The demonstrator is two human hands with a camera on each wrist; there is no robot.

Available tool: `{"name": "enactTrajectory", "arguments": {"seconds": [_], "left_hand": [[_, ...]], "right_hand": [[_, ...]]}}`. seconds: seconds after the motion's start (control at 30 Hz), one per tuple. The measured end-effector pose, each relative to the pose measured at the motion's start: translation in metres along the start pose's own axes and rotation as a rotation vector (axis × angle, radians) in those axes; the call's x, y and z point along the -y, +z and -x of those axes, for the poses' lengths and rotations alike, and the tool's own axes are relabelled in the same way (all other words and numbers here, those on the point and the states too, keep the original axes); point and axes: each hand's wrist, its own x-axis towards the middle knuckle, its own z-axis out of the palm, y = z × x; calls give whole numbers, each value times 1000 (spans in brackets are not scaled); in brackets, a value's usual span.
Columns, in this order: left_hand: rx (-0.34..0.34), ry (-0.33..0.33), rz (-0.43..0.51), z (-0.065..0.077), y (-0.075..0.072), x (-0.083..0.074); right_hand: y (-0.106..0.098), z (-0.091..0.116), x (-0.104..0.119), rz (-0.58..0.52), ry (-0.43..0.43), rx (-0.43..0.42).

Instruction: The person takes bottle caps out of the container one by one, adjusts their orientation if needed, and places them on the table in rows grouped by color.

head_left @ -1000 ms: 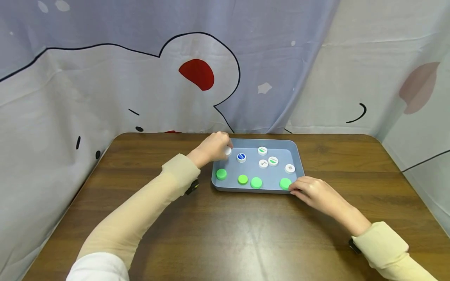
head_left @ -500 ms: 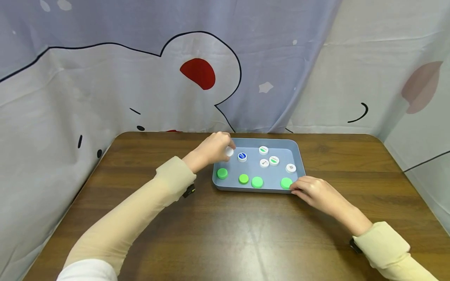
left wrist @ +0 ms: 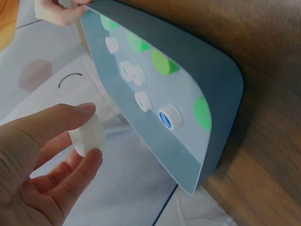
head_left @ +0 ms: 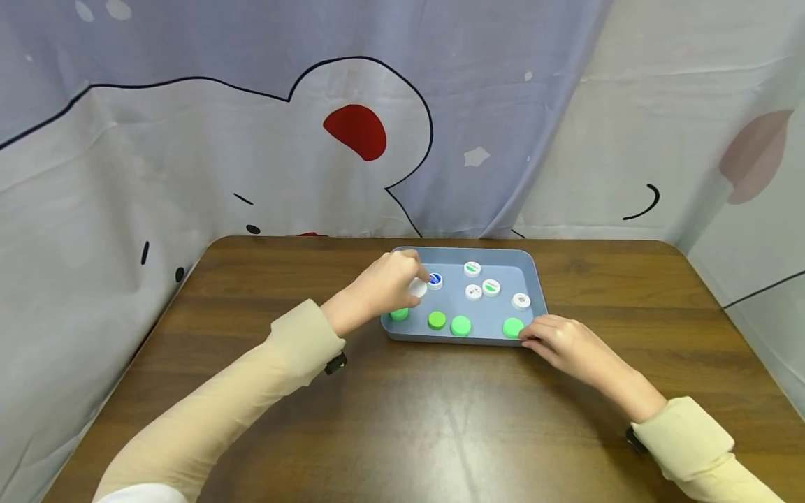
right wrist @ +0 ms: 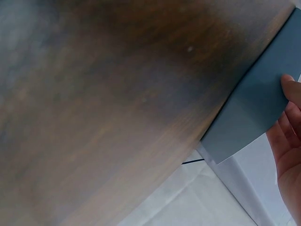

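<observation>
My left hand (head_left: 386, 283) pinches a white bottle cap (left wrist: 88, 135) between thumb and fingertips, held over the left part of a blue-grey tray (head_left: 503, 272). Close beside those fingers lies a white cap with a blue print (head_left: 434, 281). Part of a green cap (head_left: 399, 314) shows below the left hand in the head view. At the tray's near right corner, my right hand (head_left: 566, 346) grips the wall, the thumb (right wrist: 291, 89) on its outer face. A bright green cap (head_left: 512, 327) lies just inside, next to the right fingertips.
Several white caps with small prints, among them one with a green mark (head_left: 491, 288), are spread over the tray's middle and right. More green caps (head_left: 461, 325) line its near side. The tray stands on a brown wooden table (head_left: 402, 412), with a patterned curtain (head_left: 503, 105) behind.
My left hand, still holding the white cap, has moved a little to the right and nearer, now partly covering the left green cap. The right hand stays on the tray corner.
</observation>
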Motion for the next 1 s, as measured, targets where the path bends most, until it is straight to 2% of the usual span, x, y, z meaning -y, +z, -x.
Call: {"name": "enactTrajectory", "arguments": {"seconds": [0.27, 0.57, 0.8, 1.0], "left_hand": [[-8, -1, 18, 13, 3, -13], [-48, 84, 29, 30, 15, -20], [-64, 115, 68, 43, 25, -21], [-53, 138, 56, 52, 34, -25]], "right_hand": [[0, 0, 0, 6, -3, 1], [1, 1, -1, 0, -3, -1], [2, 2, -2, 1, 1, 2], [2, 1, -2, -1, -3, -2]]}}
